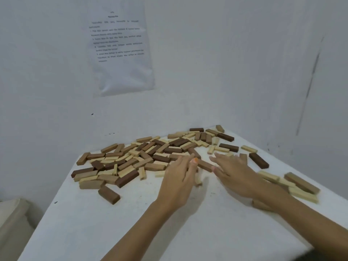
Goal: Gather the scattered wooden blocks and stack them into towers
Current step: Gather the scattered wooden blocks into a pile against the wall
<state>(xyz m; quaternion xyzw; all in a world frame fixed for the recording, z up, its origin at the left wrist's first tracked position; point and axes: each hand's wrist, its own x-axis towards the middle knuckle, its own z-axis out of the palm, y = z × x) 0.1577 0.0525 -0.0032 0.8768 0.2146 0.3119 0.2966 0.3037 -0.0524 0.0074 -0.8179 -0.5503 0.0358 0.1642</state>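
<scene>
White walls met in a corner behind a white table (pixel 131 232), and a printed sheet (pixel 120 46) hung on the far wall (its text too blurred to read). Wooden blocks (pixel 143 157) in pale, mid-brown and dark tones lay scattered flat across the far part of the table. 1 dark block (pixel 109 194) sat apart on the near left, and a small cluster (pixel 301 185) lay on the right. The person's 2 hands reached to the near edge of the pile. The left hand (pixel 178 178) had its fingers straight and pressed together, its thumb tip by a brown block (pixel 205 164) lying between the hands. The right hand (pixel 237 176) lay flat over blocks there, fingers straight and slightly spread.
</scene>
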